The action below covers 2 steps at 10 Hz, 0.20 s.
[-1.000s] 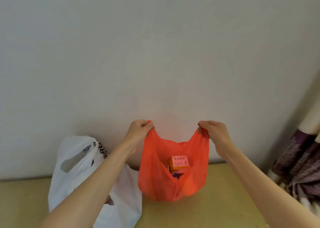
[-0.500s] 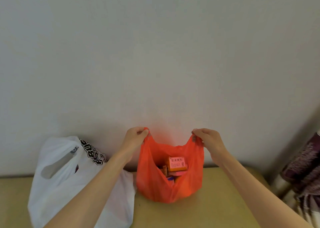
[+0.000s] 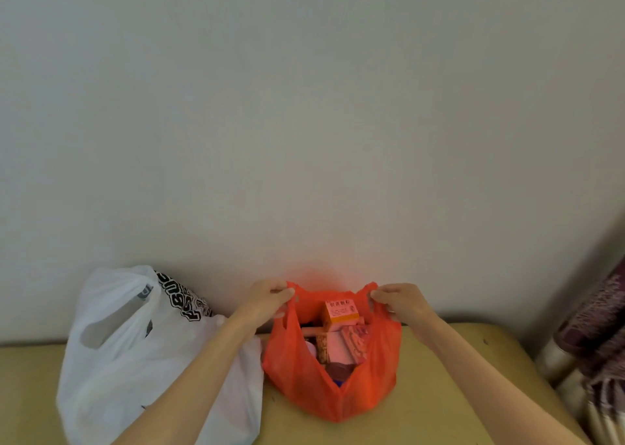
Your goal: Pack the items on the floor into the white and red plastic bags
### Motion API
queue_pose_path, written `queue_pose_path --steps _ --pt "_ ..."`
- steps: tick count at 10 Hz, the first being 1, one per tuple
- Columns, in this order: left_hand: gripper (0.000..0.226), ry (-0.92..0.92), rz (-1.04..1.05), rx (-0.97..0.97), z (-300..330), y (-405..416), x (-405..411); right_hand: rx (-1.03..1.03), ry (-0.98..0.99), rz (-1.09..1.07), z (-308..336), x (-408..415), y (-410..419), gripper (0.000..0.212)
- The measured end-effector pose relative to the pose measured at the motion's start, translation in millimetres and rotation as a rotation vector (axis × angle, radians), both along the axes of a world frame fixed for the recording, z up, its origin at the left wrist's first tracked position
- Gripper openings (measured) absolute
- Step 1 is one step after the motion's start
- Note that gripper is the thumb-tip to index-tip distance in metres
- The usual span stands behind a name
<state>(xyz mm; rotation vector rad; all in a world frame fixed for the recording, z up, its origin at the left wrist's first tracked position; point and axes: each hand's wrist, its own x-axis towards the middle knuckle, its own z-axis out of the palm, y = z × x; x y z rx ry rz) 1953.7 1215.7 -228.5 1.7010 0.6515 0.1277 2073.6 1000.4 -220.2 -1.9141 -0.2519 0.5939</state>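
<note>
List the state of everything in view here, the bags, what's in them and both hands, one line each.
red bag: mouth held open, resting on the floor, filled with boxes
orange box: upright inside the red bag, on top
white bag: standing beside the red bag, handles free, contents hidden
left hand: pinches the red bag's left handle
right hand: pinches the red bag's right handle

Red bag [image 3: 297,373], pinched at both handles by left hand [image 3: 267,300] & right hand [image 3: 399,300]: thin plastic film, semi-see-through, crinkled, slight sheen. Orange box [image 3: 340,312] btwn the hands: smooth printed card. White bag [image 3: 111,360], just left of left hand: thin soft plastic, matt, creased. Floor [image 3: 439,394] under right forearm: smooth, matt, yellowish. Curtain [image 3: 595,336], far right of right hand: patterned cloth. Wall [image 3: 304,123] beyond hands: matt paint.
</note>
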Motion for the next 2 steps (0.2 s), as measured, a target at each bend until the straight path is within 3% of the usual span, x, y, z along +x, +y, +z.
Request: queue_pose_path --steps 1,2 --pt "0.009 0.047 -0.096 0.107 4 5 0 -0.013 0.015 0.032 -3 6 -2 0.028" --pt "0.022 0.089 -0.155 0.474 25 15 11 -0.054 0.04 0.071 4 14 -4 0.02"
